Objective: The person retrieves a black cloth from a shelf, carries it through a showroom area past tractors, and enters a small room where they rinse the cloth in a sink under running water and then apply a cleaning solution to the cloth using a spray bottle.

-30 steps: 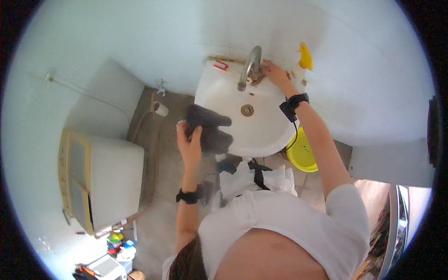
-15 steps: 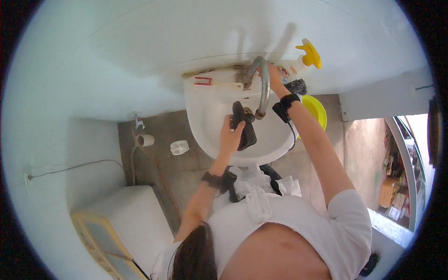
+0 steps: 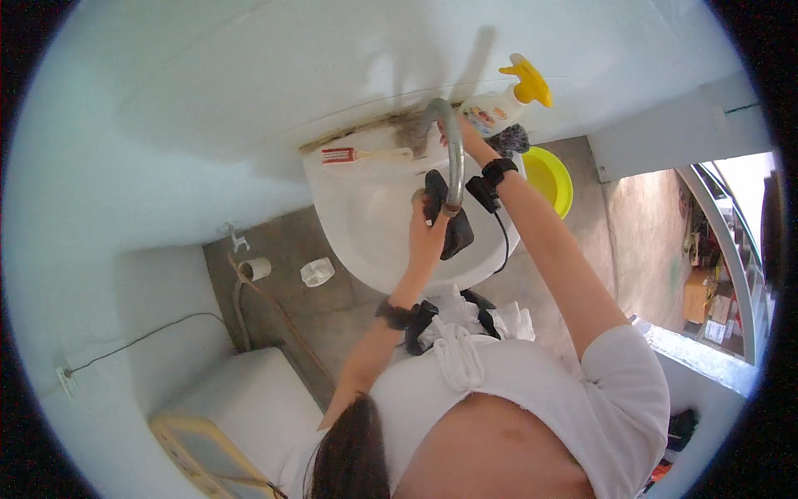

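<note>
My left hand (image 3: 426, 229) is closed around a dark, elongated, soft-looking object (image 3: 455, 237) over the white washbasin (image 3: 349, 224). The object is tilted, its upper part next to the mouth of the curved metal faucet (image 3: 456, 158). I cannot make out its exact kind, and no running water can be told. Behind the spout, my right hand (image 3: 470, 140) grips the faucet near its base; the spout and the hand itself hide part of the fingers. A black band with a small device and cable sits on my right wrist.
On the basin's back ledge lies a brush (image 3: 366, 155) with red-and-white bristles. A spray bottle (image 3: 499, 108) with a yellow head and a dark scrubbing pad (image 3: 510, 140) are by the right corner. A yellow basin (image 3: 549, 183) stands below right; a wall tap (image 3: 238, 239) is at left.
My left hand has brought the dark object rightward, close under the spout. My right hand stays at the faucet base. The whole view has shifted slightly, showing more of the brush handle.
</note>
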`<state>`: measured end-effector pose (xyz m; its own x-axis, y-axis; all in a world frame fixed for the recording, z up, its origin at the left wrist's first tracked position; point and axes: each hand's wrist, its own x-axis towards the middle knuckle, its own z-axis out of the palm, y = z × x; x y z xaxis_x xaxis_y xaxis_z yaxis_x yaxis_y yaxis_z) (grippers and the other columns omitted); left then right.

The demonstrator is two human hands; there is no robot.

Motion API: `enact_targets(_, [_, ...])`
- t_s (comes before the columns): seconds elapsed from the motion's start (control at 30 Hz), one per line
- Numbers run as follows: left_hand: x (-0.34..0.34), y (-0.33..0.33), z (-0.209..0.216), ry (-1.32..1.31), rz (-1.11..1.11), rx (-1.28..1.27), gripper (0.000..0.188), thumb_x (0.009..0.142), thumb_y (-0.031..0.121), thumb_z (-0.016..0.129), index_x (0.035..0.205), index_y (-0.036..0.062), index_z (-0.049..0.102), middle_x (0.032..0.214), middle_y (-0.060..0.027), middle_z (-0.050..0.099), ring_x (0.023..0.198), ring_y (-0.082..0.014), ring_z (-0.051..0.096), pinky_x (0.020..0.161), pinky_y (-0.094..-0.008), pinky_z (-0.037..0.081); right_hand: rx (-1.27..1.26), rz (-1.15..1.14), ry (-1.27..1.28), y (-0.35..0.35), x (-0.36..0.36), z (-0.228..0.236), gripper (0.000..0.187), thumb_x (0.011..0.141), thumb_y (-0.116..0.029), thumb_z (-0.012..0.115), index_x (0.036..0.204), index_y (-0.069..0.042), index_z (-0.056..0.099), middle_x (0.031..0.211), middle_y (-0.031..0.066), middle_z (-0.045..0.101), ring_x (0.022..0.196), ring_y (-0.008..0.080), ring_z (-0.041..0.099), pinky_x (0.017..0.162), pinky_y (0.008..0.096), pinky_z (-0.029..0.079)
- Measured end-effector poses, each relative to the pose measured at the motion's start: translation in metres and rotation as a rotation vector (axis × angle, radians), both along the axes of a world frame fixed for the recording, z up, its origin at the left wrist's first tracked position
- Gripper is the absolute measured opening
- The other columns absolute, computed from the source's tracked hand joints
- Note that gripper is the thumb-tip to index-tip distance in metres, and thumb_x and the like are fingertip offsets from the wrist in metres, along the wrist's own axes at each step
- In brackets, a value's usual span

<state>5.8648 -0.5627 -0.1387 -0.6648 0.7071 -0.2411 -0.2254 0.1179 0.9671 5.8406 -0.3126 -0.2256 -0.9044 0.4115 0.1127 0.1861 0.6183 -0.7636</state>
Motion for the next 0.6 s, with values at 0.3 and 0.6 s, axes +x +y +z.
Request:
enact_targets(0.3, [-0.003,-0.004,-0.001,0.062,0.105,-0.018,0.039,0.079,0.018,0.058,0.111,0.0007,0.043,0.093,-0.0084,0.055,0.082,-0.0164,0.053,0.072,-0.0288,0.043,0.341,0.074,-0.073,-0.007,-0.018,-0.009,0.036,0.064,-0.016,0.060,0.098,-0.002,0.058,0.094,0.0178,0.058,0.086,0.0330,0.055,0.077,0.0398,0.043])
enact_targets(0.6, [-0.002,-0.008,-0.022,0.102,0.157,-0.078,0.036,0.077,0.017,0.061,0.104,-0.0005,0.045,0.086,-0.0075,0.054,0.074,-0.0151,0.049,0.066,-0.0292,0.041,0.008,-0.093,-0.194,-0.026,-0.026,0.014,0.029,0.085,-0.024,0.041,0.092,0.002,0.053,0.073,0.0153,0.059,0.058,0.0227,0.059,0.054,0.0325,0.048])
